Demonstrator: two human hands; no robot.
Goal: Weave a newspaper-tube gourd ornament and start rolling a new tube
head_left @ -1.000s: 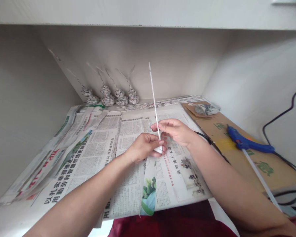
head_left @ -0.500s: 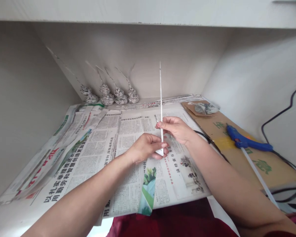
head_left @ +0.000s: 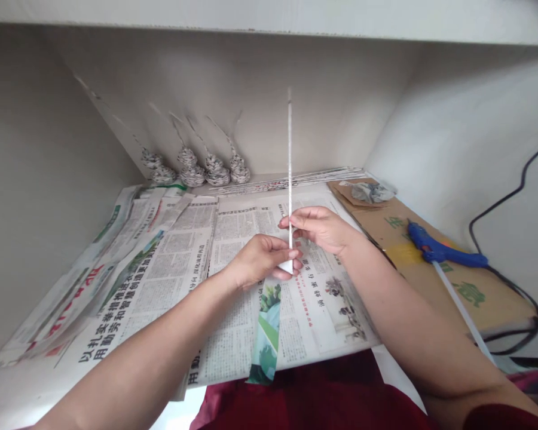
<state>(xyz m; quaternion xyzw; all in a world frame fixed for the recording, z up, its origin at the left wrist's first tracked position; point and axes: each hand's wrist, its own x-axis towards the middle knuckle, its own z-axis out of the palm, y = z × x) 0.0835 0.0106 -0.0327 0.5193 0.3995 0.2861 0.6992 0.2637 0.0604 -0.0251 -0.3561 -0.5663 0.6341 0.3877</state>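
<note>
A thin, tightly rolled paper stick (head_left: 290,149) stands nearly upright between my hands. My left hand (head_left: 262,261) is closed on its lower end, pinching it where the paper widens into a flat, unrolled strip. From there the loose paper strip (head_left: 268,334), printed green and blue, hangs down over the front edge of the newspaper. A little higher, my right hand (head_left: 320,228) grips the stick between thumb and fingertips. Sheets of newspaper (head_left: 233,334) lie spread under both hands.
Several small woven-paper gourds (head_left: 217,170) stand along the back left. Behind the newspaper lies a bundle of rolled paper sticks (head_left: 269,186). At right, a blue glue gun (head_left: 448,251) with its cord rests on cardboard (head_left: 484,316), near crumpled paper (head_left: 371,192). A shelf edge (head_left: 269,18) crosses above.
The whole view has shifted slightly, so everything sits a little higher in the picture. Both hands keep their hold on the stick, the right hand still just above the left.
</note>
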